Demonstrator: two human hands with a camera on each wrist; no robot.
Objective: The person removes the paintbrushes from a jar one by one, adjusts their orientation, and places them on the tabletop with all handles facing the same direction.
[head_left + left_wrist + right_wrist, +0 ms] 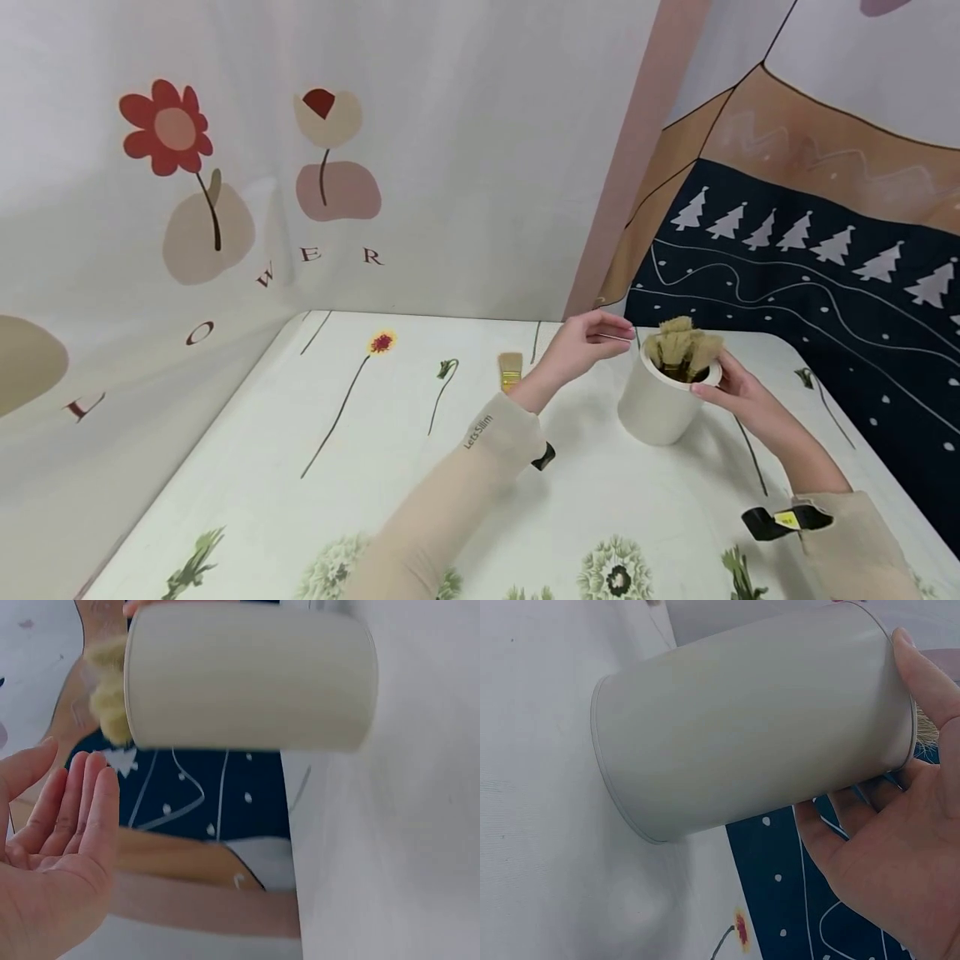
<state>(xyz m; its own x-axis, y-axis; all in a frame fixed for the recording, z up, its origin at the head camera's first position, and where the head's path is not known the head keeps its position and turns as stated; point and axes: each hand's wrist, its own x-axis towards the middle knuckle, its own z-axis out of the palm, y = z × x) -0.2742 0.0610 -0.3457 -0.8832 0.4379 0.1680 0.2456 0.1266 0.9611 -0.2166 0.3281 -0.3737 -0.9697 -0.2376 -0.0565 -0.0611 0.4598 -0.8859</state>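
A white cylindrical container (654, 408) is near the table's far right side, with several bristle brushes (678, 343) standing in it, bristles up. My right hand (738, 387) grips the container at its rim from the right, thumb on the near side and fingers beyond. Whether the base touches the table I cannot tell. Left of the container, my left hand (581, 346) holds nothing, its fingers extended toward the rim but apart from it. In the left wrist view its palm (56, 892) is bare. A flat paintbrush (511, 368) lies beyond my left wrist, its handle hidden by the arm.
The white table (247, 433) has printed flowers and stems. A pale curtain (465, 167) with flower motifs hangs behind it. Dark cloth (795, 283) with printed trees borders the right side. Black straps (787, 521) are on the wrists.
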